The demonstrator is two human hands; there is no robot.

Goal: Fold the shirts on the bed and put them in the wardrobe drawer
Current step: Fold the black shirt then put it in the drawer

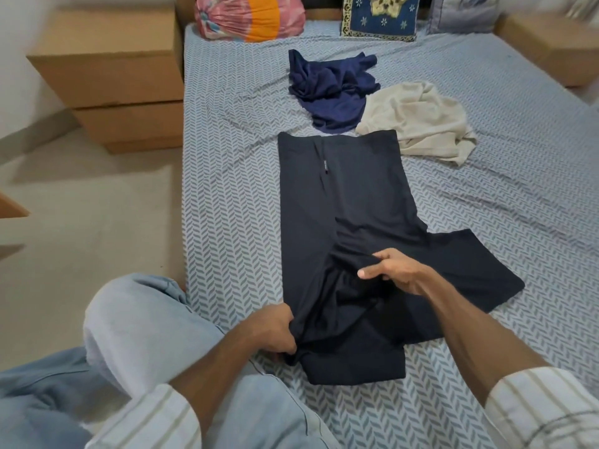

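A dark navy shirt (343,196) lies spread lengthwise on the bed (227,176), its left side folded in and its right sleeve sticking out to the right. My left hand (275,332) grips the shirt's near left corner in a fist. My right hand (389,270) pinches a bunched fold of the cloth near the collar end. Beyond it lie a crumpled blue shirt (334,89) and a crumpled cream shirt (418,118), side by side and touching. No wardrobe drawer is in view.
A wooden bedside cabinet (110,79) stands left of the bed, another (551,43) at the far right. A pink and orange bundle (249,16) and pillows (381,16) sit at the headboard. My knee in light jeans (136,328) rests at the bed's edge.
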